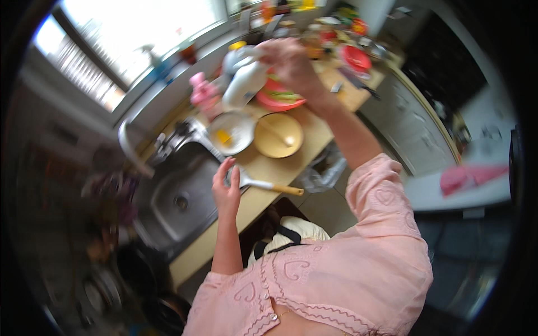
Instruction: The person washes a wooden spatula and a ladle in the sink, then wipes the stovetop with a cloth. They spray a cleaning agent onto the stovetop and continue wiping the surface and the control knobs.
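Note:
My right hand (pixel 286 61) reaches far over the counter, its fingers closed around the upper part of a white bottle (pixel 245 84), which tilts above the worktop. Motion blur hides the exact grip. My left hand (pixel 227 189) hovers by the sink's right rim, empty, thumb and fingers apart. Just right of it lies a utensil with a white shaft and yellow handle (pixel 287 190). Beyond that stand a whitish bowl (pixel 244 134) with something yellow inside and a yellow bowl (pixel 266 148) with a pale stick-like utensil across it. Behind the white bottle is a grey-white jug with a yellow cap (pixel 237 45).
The metal sink (pixel 162 207) and curved tap (pixel 126 143) are at left, with a pink bottle (pixel 204 95) behind the bowls. A red plate (pixel 286 105) with green food, a cutting board (pixel 350 92), a dark-handled knife (pixel 370 91) and a red bowl (pixel 354 56) stand farther right.

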Motion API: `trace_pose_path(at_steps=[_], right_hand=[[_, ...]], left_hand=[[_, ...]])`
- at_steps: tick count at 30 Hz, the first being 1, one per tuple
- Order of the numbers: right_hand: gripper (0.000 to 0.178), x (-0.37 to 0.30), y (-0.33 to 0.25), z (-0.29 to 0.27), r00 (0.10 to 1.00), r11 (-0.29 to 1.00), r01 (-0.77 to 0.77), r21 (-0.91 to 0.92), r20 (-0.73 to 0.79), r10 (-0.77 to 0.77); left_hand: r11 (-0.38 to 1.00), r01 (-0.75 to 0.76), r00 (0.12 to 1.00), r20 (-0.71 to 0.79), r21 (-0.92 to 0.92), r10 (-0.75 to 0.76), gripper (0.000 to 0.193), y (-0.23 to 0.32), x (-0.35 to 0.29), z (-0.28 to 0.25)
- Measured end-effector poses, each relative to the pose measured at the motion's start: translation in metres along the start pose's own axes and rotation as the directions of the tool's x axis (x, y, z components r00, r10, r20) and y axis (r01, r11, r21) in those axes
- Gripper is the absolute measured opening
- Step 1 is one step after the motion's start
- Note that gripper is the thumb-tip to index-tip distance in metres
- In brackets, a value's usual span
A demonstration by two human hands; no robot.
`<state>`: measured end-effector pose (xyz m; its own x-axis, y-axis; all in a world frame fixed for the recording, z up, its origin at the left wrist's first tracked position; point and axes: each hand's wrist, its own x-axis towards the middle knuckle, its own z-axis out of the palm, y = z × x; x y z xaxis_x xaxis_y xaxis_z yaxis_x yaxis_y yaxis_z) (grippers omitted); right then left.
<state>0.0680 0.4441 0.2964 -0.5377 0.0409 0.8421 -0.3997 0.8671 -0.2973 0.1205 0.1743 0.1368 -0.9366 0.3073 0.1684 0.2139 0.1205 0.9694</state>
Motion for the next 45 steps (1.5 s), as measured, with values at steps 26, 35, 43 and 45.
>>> trace_pose_path(at_steps=[26,35,43,45], right_hand=[[0.062,-0.363,0.058,-0.453,0.409,0.451,-0.756,0.475,-0.196,0.891],[0.051,-0.354,0.163,-0.533,0.344,0.425,-0.701,0.572,-0.251,0.905],[0.044,-0.331,0.308,-0.599,0.18,0.28,-0.781,0.558,-0.229,0.957],[0.041,-0.323,0.34,-0.614,0.221,0.344,-0.773,0.533,-0.282,0.934]], left_hand=[[0.954,0.264,0.113,0.986,-0.145,0.119,0.057,0.142,-0.134,0.512],[0.966,0.227,-0.184,0.969,-0.12,0.163,0.056,0.142,-0.107,0.655],[0.95,0.233,-0.23,0.938,-0.205,0.259,0.054,0.15,-0.038,0.811],[0.964,0.196,-0.249,0.941,-0.182,0.229,0.058,0.153,-0.021,0.845]])
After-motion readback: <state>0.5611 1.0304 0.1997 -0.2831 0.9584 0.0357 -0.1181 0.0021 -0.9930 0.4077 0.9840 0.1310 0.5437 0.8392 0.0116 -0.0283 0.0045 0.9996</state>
